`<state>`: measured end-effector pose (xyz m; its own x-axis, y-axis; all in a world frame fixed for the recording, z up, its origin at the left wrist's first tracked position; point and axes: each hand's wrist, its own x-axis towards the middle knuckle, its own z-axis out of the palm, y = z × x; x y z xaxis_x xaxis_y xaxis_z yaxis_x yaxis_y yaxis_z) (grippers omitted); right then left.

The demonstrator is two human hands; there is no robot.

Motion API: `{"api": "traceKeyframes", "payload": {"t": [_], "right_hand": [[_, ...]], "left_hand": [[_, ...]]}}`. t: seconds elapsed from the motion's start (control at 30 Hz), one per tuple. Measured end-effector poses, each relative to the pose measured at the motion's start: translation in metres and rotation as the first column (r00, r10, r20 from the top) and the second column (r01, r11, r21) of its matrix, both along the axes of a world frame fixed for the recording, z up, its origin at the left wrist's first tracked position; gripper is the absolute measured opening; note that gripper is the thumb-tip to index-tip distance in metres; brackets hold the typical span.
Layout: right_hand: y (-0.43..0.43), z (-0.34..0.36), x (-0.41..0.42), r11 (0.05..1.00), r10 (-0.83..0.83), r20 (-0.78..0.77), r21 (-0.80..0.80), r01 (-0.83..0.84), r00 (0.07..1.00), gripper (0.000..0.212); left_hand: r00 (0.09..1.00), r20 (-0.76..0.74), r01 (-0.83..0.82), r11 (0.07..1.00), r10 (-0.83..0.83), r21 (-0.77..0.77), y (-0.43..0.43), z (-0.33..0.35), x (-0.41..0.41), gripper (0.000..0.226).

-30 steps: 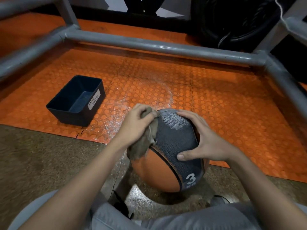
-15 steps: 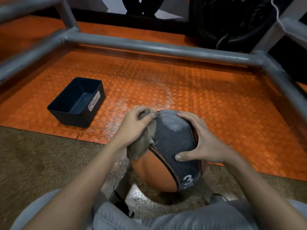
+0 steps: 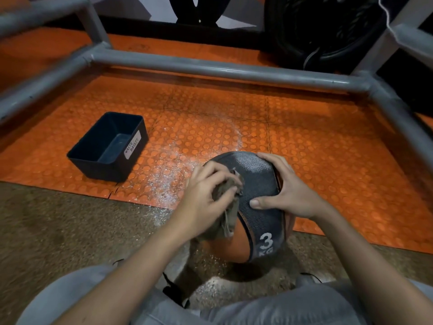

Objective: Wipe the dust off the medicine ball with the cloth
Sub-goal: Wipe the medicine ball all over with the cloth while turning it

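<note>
An orange medicine ball (image 3: 255,184) with a dark grey textured band marked "3 KG" rests on the floor in front of my knees. A pale dusty patch shows on top of the band. My left hand (image 3: 206,195) presses a bunched brownish-grey cloth (image 3: 228,212) against the ball's left side, on the grey band's edge. On the ball's right side lies my right hand (image 3: 288,193), fingers spread over the top and the thumb on the band. The ball's far right and underside are hidden.
A dark blue bin (image 3: 109,146) labelled "waste basket" stands to the left on the orange studded mat (image 3: 328,160). White dust (image 3: 168,181) is scattered on the mat beside the ball. Grey metal frame tubes (image 3: 222,69) ring the mat. Black tyres (image 3: 323,26) stand behind.
My left hand has slid the cloth from the ball's upper left down and onto the grey band. The right hand keeps its hold on the ball.
</note>
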<state>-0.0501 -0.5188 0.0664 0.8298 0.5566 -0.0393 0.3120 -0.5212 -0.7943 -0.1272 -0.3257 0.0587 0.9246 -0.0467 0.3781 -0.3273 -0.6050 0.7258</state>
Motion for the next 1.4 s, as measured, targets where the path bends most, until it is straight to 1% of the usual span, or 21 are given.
{"api": "traceKeyframes", "payload": {"t": [0.07,0.1,0.17,0.2,0.27,0.33,0.43,0.5,0.53,0.6,0.63,0.7,0.77,0.83,0.9,0.97,1.03,1.13,1.27,1.33,1.4], "right_hand": [[0.0,-0.001,0.0,1.0,-0.012,-0.001,0.002,0.012,1.0,0.099],[0.0,-0.002,-0.001,1.0,-0.019,0.007,0.005,0.019,1.0,0.1],[0.001,-0.005,-0.003,0.999,-0.035,0.041,0.005,0.034,0.999,0.1],[0.002,-0.006,-0.004,0.999,-0.039,0.057,0.002,0.039,0.998,0.101],[0.002,-0.008,-0.005,0.999,-0.054,0.075,0.007,0.053,0.996,0.101],[0.002,-0.008,-0.005,0.997,-0.072,0.073,0.018,0.071,0.995,0.102],[0.003,-0.008,-0.004,0.997,-0.083,0.089,0.008,0.083,0.993,0.105],[0.005,-0.008,-0.004,0.997,-0.08,0.101,-0.002,0.081,0.992,0.109],[0.006,-0.008,-0.004,0.997,-0.075,0.102,-0.006,0.076,0.992,0.109],[0.007,-0.008,-0.006,0.998,-0.063,0.105,-0.001,0.063,0.992,0.106],[0.008,-0.008,-0.008,0.998,-0.062,0.107,0.005,0.062,0.992,0.103],[0.008,-0.007,-0.01,0.998,-0.062,0.112,0.006,0.062,0.992,0.101],[0.009,-0.009,-0.01,0.997,-0.075,0.118,0.004,0.075,0.99,0.099],[0.009,-0.011,-0.01,0.996,-0.092,0.137,0.009,0.092,0.986,0.102],[0.009,-0.011,-0.009,0.994,-0.105,0.141,0.005,0.105,0.984,0.108],[0.009,-0.01,-0.008,0.993,-0.117,0.132,-0.006,0.119,0.984,0.114],[0.011,-0.009,-0.01,0.993,-0.114,0.126,-0.016,0.117,0.985,0.115],[0.012,-0.007,-0.012,0.995,-0.084,0.132,-0.048,0.091,0.988,0.114],[0.006,0.005,-0.017,0.991,0.039,0.093,-0.132,-0.026,0.995,0.111],[0.012,0.005,-0.025,0.989,0.071,0.132,-0.14,-0.052,0.989,0.109],[0.02,-0.001,-0.032,0.991,0.077,0.194,-0.127,-0.053,0.978,0.107]], "left_hand": [[0.994,-0.073,-0.091,0.989,0.083,-0.116,0.012,-0.005,0.011,0.006],[0.977,-0.159,-0.17,0.967,0.14,-0.188,0.019,-0.008,0.02,0.005],[0.915,-0.368,-0.293,0.9,0.166,-0.322,0.031,-0.014,0.035,0.012],[0.894,-0.412,-0.329,0.881,0.175,-0.339,0.034,-0.017,0.039,0.018],[0.898,-0.385,-0.346,0.885,0.215,-0.312,0.032,-0.019,0.042,0.019],[0.931,-0.29,-0.296,0.922,0.219,-0.251,0.021,-0.013,0.035,0.013],[0.988,-0.038,-0.149,0.988,0.148,-0.027,-0.005,-0.001,0.011,0.014],[0.997,0.042,-0.067,0.995,0.064,0.071,-0.011,0.002,0.001,0.021],[0.998,0.031,-0.058,0.996,0.056,0.063,-0.008,0.001,0.005,0.019],[0.99,-0.054,-0.131,0.988,0.127,-0.077,0.007,-0.003,0.018,0.012],[0.976,-0.131,-0.194,0.965,0.173,-0.174,0.016,-0.005,0.024,0.009],[0.907,-0.382,-0.33,0.866,0.18,-0.375,0.031,-0.011,0.035,0.016],[0.844,-0.511,-0.416,0.801,0.164,-0.43,0.035,-0.015,0.039,0.021],[0.864,-0.448,-0.41,0.837,0.23,-0.362,0.03,-0.017,0.04,0.024],[0.913,-0.289,-0.352,0.913,0.287,-0.205,0.018,-0.013,0.032,0.017],[0.96,-0.125,-0.261,0.961,0.249,-0.09,0.0,-0.007,0.015,0.009],[0.98,-0.063,-0.191,0.981,0.188,-0.037,-0.009,0.0,0.003,0.012],[0.971,-0.121,-0.222,0.964,0.206,-0.146,0.004,0.0,0.015,0.008],[0.906,-0.351,-0.37,0.842,0.235,-0.392,0.035,-0.016,0.043,0.02],[0.867,-0.425,-0.432,0.818,0.26,-0.381,0.043,-0.021,0.047,0.021],[0.871,-0.407,-0.428,0.831,0.275,-0.355,0.045,-0.019,0.045,0.025]]}}
